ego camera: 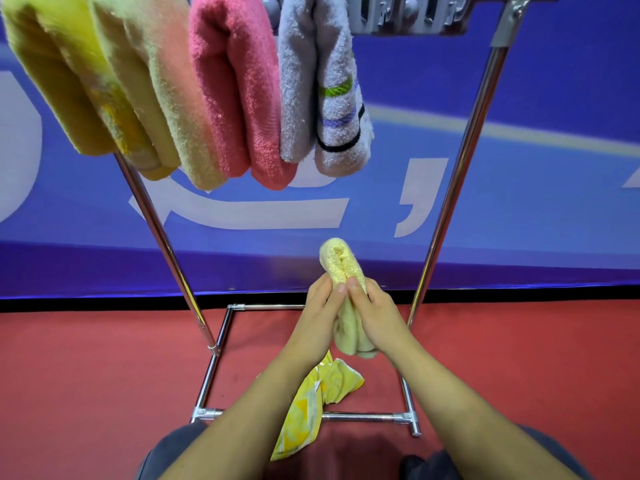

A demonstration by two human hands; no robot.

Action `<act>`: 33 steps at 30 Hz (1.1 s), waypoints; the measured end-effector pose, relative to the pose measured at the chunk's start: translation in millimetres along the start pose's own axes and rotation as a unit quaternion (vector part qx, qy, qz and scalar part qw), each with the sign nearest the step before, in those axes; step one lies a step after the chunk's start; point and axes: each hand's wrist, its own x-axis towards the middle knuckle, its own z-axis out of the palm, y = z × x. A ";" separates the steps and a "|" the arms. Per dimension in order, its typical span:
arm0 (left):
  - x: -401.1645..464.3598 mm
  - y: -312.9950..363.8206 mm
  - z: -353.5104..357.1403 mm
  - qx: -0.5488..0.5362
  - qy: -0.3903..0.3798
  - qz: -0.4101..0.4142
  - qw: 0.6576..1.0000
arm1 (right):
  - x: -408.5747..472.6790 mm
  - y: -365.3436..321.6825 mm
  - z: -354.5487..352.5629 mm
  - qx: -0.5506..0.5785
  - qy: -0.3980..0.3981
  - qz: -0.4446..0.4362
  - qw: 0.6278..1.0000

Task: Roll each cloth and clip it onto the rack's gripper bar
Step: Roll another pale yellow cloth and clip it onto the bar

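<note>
Both hands, left hand [320,306] and right hand [375,311], grip one rolled pale yellow cloth [346,268] between the rack's uprights. Four rolled cloths hang from the gripper bar [398,19], open clips at its right end. One yellow cloth [311,403] lies on the floor.

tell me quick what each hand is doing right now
Left hand: closed, gripping the rolled pale yellow cloth.
Right hand: closed, gripping the same cloth.

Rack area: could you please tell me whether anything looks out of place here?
One yellow patterned cloth lies crumpled on the red floor, draped over the rack's base bar, unrolled, while the other cloths hang rolled.
</note>
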 end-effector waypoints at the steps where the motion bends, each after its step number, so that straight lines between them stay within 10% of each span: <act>1: 1.7 -0.9 0.4 0.016 0.007 0.013 1.000 | -0.2 -0.4 0.6 0.002 -0.001 0.002 1.000; 21: -8.6 26.3 4.7 0.221 0.189 0.124 0.949 | -16.7 -15.9 -7.2 -0.029 0.101 -0.091 0.990; 33: -15.4 131.8 40.9 0.157 0.227 0.128 0.953 | -29.4 -105.4 -58.8 0.016 0.245 -0.171 0.954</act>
